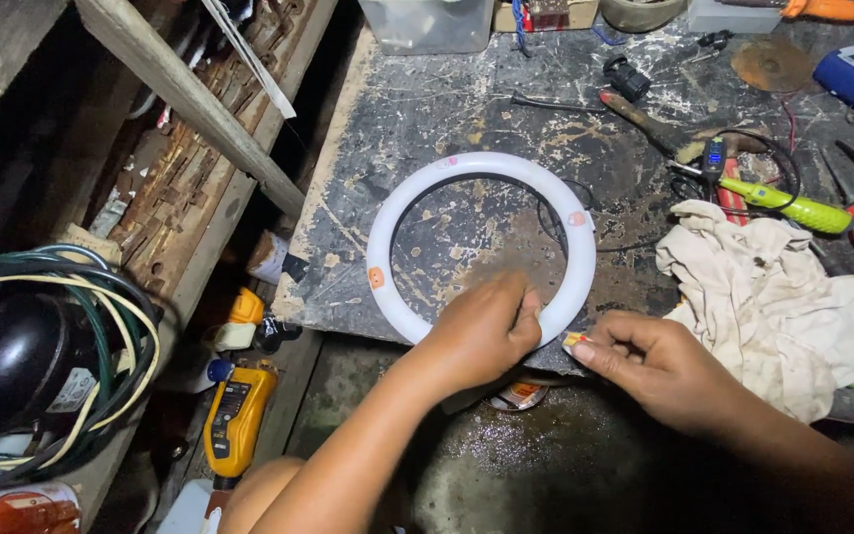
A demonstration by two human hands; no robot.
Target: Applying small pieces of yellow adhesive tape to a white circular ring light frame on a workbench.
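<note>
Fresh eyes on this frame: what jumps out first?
The white ring lying flat on the scarred dark workbench, mid-frame, stands out most; the left hand grips its near edge while the right hand pinches a small piece right beside that edge. Next, the crumpled pale rag at right among hand tools, including a yellow-green handled screwdriver. Lower left, a yellow multimeter sits below the bench.

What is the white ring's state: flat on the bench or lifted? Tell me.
Mostly flat: the white ring lies on the workbench, its near edge gripped by the left hand.
</note>
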